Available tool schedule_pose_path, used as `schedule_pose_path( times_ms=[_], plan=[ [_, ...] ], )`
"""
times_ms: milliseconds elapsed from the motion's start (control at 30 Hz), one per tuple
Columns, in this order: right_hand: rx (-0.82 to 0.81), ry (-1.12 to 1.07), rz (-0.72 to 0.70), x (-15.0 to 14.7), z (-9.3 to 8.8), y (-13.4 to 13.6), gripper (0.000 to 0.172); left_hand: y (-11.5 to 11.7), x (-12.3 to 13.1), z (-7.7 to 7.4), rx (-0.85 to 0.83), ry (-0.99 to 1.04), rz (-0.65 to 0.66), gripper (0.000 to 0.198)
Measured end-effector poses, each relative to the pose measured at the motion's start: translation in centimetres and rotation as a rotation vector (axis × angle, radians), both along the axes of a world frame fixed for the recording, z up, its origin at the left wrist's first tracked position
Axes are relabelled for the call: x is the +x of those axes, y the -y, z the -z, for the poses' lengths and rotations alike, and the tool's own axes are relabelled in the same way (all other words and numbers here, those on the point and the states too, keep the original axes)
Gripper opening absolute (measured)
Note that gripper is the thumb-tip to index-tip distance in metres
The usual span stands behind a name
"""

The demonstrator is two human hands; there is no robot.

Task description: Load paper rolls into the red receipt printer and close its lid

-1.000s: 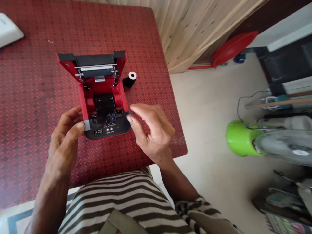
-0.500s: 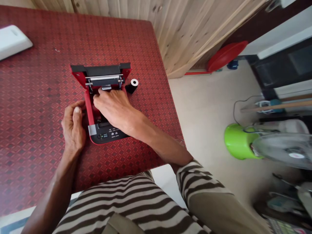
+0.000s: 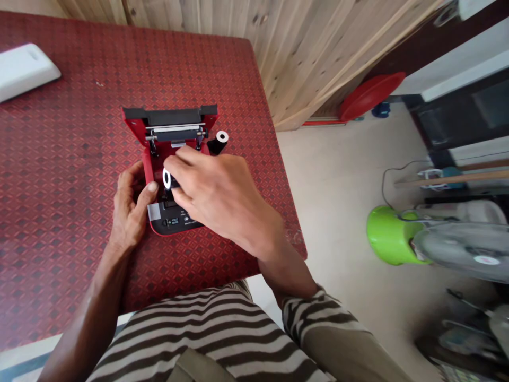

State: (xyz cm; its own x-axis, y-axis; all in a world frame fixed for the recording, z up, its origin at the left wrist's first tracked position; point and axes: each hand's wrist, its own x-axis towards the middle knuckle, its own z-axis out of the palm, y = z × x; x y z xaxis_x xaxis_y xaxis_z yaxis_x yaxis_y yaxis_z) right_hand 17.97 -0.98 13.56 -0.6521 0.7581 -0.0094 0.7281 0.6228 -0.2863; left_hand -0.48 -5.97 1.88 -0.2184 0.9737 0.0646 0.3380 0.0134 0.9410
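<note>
Red printer (image 3: 172, 118) stands on the table (image 3: 59, 159) near its right edge, lid tipped open toward the far edge. Right hand (image 3: 217, 199) is over the open compartment, fingers pinched on a black roll (image 3: 167, 179) with its white core end facing left. Left hand (image 3: 129, 212) is curled against the printer's left side, thumb on the front-left corner. A second roll (image 3: 218, 141) lies just beside the lid. A white object (image 3: 24, 69) sits at the far-left corner, well apart.
</note>
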Motion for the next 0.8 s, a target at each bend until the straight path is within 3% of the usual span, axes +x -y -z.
schedule_pose_path(
  times_ms=[67, 133, 267, 367, 467, 600, 800],
  plan=[
    [0.045, -0.257, -0.012, 2.7, 0.0, 0.6, 0.021, -0.1, 0.1, -0.2, -0.028, 0.047, 0.000, 0.062],
    [0.015, -0.547, 0.072, 5.6, 0.8, 1.0, 0.021, -0.2, 0.1, -0.2, -0.047, 0.052, -0.011, 0.062],
    [-0.130, -0.882, 0.341, 9.5, 5.5, 1.7, 0.027, -0.2, 0.0, 0.0, -0.051, 0.007, -0.019, 0.058],
    [-0.279, -0.974, 0.461, 9.9, 9.8, 2.0, 0.028, -0.2, 0.1, 0.1, -0.052, 0.007, -0.027, 0.059],
    [-0.379, -0.925, 0.524, 9.2, 12.5, 2.4, 0.029, -0.3, 0.2, 0.0, -0.048, 0.015, -0.031, 0.059],
    [-0.397, -0.868, 0.511, 9.1, 12.8, 2.8, 0.030, -0.3, 0.3, 0.0, -0.048, 0.014, -0.038, 0.058],
    [-0.546, -0.729, 0.393, 12.1, 10.0, 1.6, 0.054, -0.3, 0.0, 0.3, -0.028, -0.006, -0.018, 0.054]
  ],
)
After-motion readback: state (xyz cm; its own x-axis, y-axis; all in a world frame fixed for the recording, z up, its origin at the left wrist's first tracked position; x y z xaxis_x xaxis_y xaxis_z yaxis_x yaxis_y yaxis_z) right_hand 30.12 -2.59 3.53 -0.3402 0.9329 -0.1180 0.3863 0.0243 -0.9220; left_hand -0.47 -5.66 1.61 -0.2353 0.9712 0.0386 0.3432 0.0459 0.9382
